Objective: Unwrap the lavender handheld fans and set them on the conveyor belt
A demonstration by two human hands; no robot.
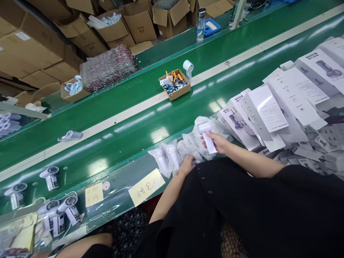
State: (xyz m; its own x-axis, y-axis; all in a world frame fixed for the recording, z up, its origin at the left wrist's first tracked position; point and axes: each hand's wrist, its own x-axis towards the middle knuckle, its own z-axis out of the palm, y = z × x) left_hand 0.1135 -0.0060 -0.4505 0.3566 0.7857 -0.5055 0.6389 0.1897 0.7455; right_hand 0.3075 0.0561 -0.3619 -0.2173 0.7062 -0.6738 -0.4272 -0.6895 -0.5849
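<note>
- Just right of the frame's centre, the right hand (219,142) has its fingers wrapped around the handle of a white fan (209,144), held over bubble bags (173,156).
- The left hand (187,165), at mid-frame, rests against the bags; its fingertips are partly hidden, so I cannot tell whether they grip.
- The bags lie along the near edge of the green bench (115,190), beside a yellow note (147,187).
- White boxes (271,107) fill the right of the frame.
- A tool carton (179,94) sits above centre.
</note>
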